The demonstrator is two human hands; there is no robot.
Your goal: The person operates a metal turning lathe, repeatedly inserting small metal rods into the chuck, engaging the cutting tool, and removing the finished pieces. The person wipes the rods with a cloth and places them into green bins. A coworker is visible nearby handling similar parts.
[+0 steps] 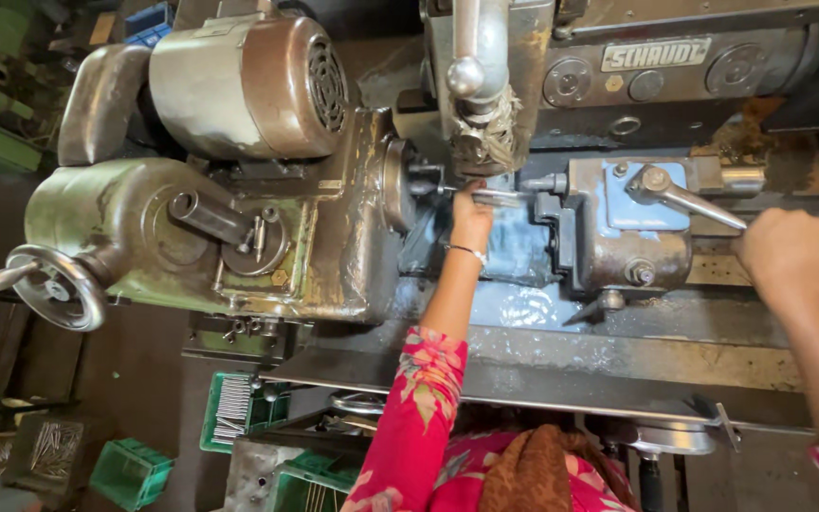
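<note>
My left hand [470, 216] reaches into the middle of a grinding machine and pinches a thin metal rod [497, 196] that lies between the headstock [267, 237] and the tailstock [618, 232]. A thin bracelet sits on that wrist. My right hand [787, 248] is closed in a fist at the end of the tailstock's metal lever [689, 201]. Both sleeves are pink with a flower print.
A motor [248, 85] sits on top of the headstock, a handwheel [45, 284] at its left. The wheel guard [485, 66] hangs above the rod. The wet machine bed [561, 313] runs below. Green crates [239, 408] with metal rods stand on the floor.
</note>
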